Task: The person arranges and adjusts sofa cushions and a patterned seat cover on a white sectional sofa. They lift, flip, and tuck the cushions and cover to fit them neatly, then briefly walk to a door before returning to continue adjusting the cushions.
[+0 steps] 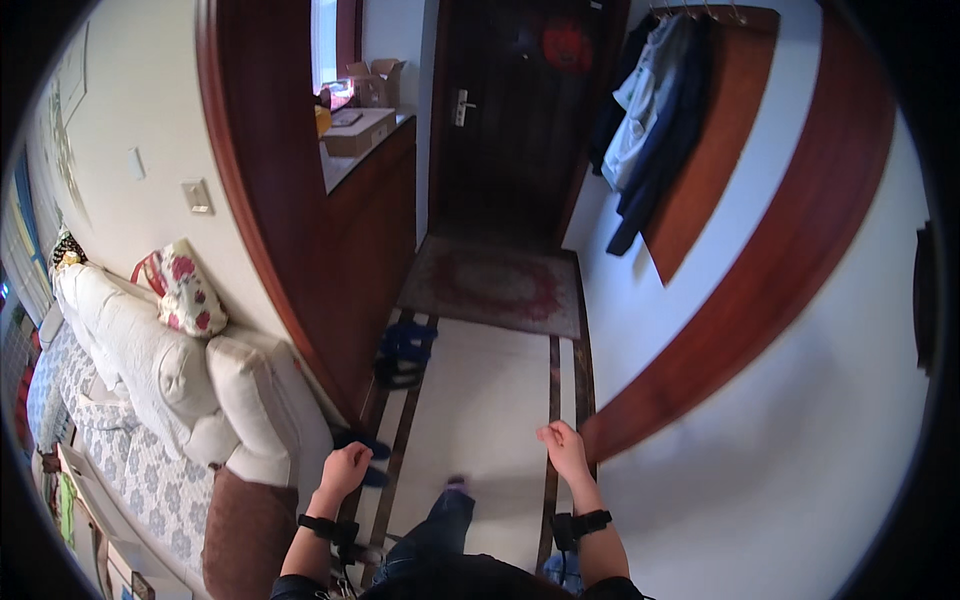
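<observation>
My left hand (347,466) is curled closed at the lower left, above a pair of dark blue slippers (375,476) on the floor; nothing shows in it. My right hand (562,444) is loosely curled near the foot of the reddish wooden door frame (675,397), and it too holds nothing visible. Both wrists wear black straps with small devices. One leg in blue jeans (442,525) reaches forward over the pale tiled floor (480,397) with dark border strips.
Ahead lie a patterned doormat (495,289) and a dark door (510,135). Blue and black footwear (405,352) stands by a cabinet (371,217) bearing cardboard boxes (364,131). Coats (660,112) hang on the right; a white sofa (255,405) with a floral bag (187,292) is left.
</observation>
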A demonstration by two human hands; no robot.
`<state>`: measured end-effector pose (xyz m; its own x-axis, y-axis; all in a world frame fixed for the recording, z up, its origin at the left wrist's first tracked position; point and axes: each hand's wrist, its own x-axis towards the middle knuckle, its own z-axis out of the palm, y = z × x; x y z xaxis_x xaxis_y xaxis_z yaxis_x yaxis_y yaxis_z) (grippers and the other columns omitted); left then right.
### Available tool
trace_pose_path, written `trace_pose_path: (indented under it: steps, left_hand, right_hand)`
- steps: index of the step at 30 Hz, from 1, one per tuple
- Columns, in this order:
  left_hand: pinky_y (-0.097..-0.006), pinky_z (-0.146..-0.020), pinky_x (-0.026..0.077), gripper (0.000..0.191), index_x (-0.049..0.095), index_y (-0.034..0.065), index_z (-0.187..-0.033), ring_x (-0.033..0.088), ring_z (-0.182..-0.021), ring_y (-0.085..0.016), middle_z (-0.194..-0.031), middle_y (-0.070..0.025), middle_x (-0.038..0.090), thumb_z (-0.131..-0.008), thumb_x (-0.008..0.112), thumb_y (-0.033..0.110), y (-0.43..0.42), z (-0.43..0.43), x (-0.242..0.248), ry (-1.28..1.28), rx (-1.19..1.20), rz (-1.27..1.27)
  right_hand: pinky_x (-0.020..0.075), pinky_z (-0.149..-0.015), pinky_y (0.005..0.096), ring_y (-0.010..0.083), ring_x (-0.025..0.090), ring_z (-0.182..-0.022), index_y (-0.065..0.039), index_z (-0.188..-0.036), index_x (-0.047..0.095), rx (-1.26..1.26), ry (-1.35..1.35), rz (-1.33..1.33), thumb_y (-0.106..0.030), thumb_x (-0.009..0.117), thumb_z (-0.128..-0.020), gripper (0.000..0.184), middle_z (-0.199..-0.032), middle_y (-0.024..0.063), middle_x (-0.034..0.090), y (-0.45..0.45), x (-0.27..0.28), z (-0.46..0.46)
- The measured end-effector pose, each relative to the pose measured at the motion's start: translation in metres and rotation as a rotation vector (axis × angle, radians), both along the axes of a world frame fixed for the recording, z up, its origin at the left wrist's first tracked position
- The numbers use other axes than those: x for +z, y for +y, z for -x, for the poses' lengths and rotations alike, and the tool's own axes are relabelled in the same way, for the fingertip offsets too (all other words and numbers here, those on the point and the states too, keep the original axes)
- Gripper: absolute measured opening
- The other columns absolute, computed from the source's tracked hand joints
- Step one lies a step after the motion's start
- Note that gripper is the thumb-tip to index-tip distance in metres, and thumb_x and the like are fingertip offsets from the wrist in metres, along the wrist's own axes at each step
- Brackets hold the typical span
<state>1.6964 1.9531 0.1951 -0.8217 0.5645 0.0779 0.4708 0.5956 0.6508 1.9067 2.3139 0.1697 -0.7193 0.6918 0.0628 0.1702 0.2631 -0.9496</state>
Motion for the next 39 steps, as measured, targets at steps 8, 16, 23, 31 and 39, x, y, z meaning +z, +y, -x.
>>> trace_pose_path:
  steps: [8,16,23,31,39]
  left_hand:
    - [-0.0431,-0.064,0.049,0.019,0.062,0.0073,-0.092,0.062,-0.074,-0.035,-0.079,-0.0168,0.064,-0.085,0.055,0.024,0.248,0.179,0.026,0.024,-0.142,-0.119]
    - [-0.0389,-0.059,0.049,0.015,0.061,0.0093,-0.091,0.062,-0.068,-0.030,-0.072,-0.0124,0.063,-0.084,0.059,0.023,0.455,0.332,0.019,-0.015,-0.147,-0.026]
    - [-0.0377,-0.061,0.049,0.013,0.062,0.0075,-0.087,0.062,-0.071,-0.031,-0.075,-0.0140,0.064,-0.081,0.062,0.019,0.556,0.453,0.042,-0.006,0.187,-0.063]
    - [-0.0411,-0.061,0.049,0.017,0.062,0.0047,-0.083,0.062,-0.071,-0.036,-0.074,-0.0184,0.062,-0.083,0.060,0.021,0.657,0.621,0.013,0.060,0.455,-0.074]
    - [-0.0404,-0.075,0.049,0.020,0.064,0.0034,-0.090,0.058,-0.085,-0.034,-0.092,-0.0159,0.060,-0.078,0.064,0.019,0.798,0.796,0.035,0.165,0.342,-0.213]
  right_hand:
    - [0.0498,-0.074,0.0263,0.0139,0.063,-0.081,0.002,-0.091,0.055,0.045,-0.032,0.037,-0.011,0.051,-0.092,0.014,-0.088,0.0100,0.066,0.216,0.022,0.159]
    - [0.0509,-0.074,0.0280,0.0150,0.063,-0.080,0.001,-0.092,0.054,0.026,-0.045,0.060,-0.007,0.050,-0.092,0.010,-0.087,0.0095,0.065,0.444,-0.007,0.338]
    - [0.0488,-0.078,0.0269,0.0148,0.062,-0.087,0.000,-0.099,0.054,0.246,0.044,-0.171,-0.011,0.053,-0.091,0.014,-0.092,0.0092,0.065,0.596,0.043,0.598]
    - [0.0492,-0.079,0.0306,0.0189,0.064,-0.087,-0.001,-0.102,0.056,0.299,0.045,-0.357,-0.017,0.058,-0.089,0.021,-0.093,0.0113,0.066,0.711,0.038,0.864]
    - [0.0446,-0.090,0.0395,0.0321,0.056,-0.106,0.000,-0.118,0.049,0.319,0.040,-0.493,-0.028,0.057,-0.088,0.042,-0.114,0.0207,0.058,0.861,0.085,1.108]
